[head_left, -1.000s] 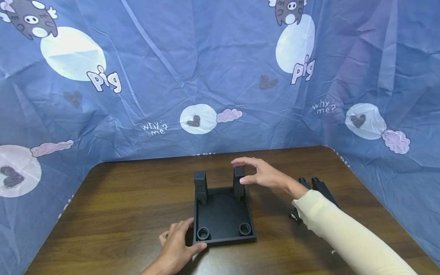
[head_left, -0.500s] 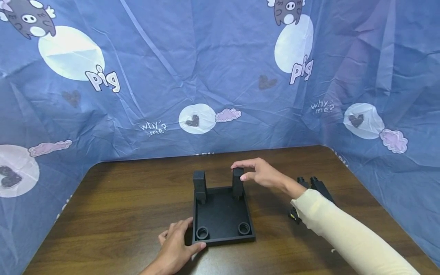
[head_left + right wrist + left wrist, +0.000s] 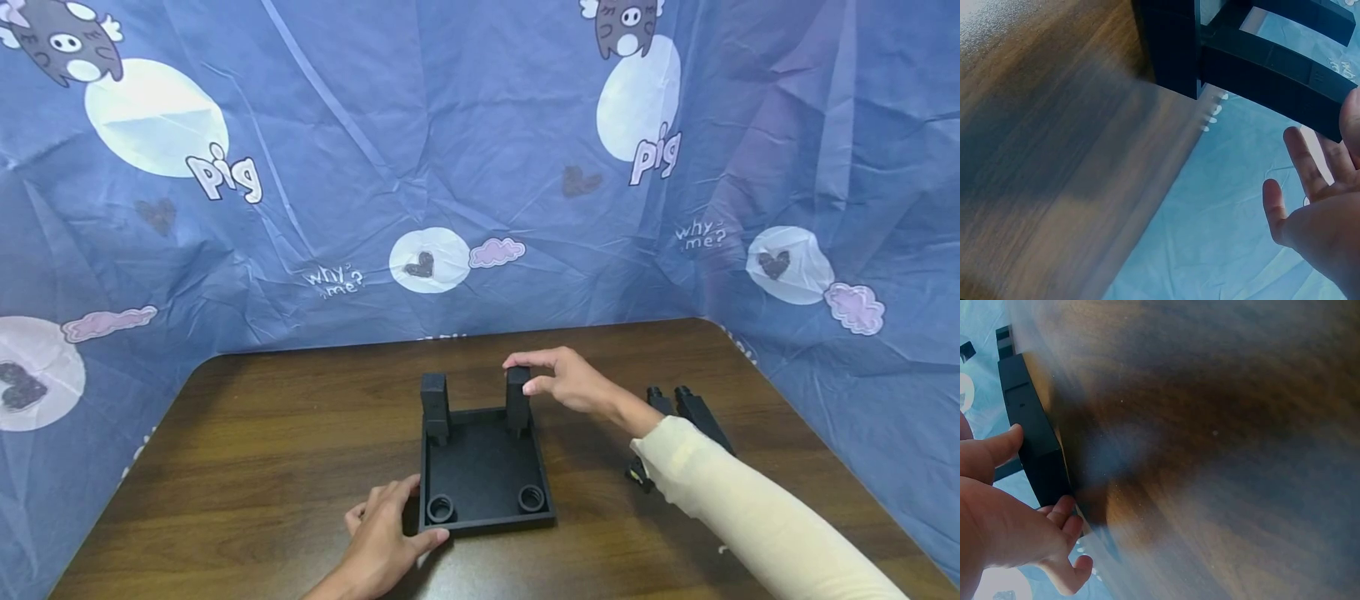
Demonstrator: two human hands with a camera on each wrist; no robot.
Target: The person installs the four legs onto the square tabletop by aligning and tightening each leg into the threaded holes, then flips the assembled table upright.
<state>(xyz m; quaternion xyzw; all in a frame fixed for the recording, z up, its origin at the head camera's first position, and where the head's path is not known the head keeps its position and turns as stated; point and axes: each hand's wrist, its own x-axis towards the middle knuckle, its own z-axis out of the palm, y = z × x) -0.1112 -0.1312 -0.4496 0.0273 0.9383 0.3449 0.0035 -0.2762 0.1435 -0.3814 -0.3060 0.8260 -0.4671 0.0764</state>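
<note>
The counter is brown wood grain, its far corners rounded, a pale sheen lying across its near part. Behind it and down both sides hangs a creased blue cloth, printed with pigs, white ovals, hearts and the words "pig" and "why me?". Mid-counter sits a black tray, two rings in its near corners, a left post and right post upright at its far ones. The left hand has its grip clasped on the tray's near left corner; the right hand pinches the right post's top. Two black bars lie rightward, partly behind a cream sleeve.
</note>
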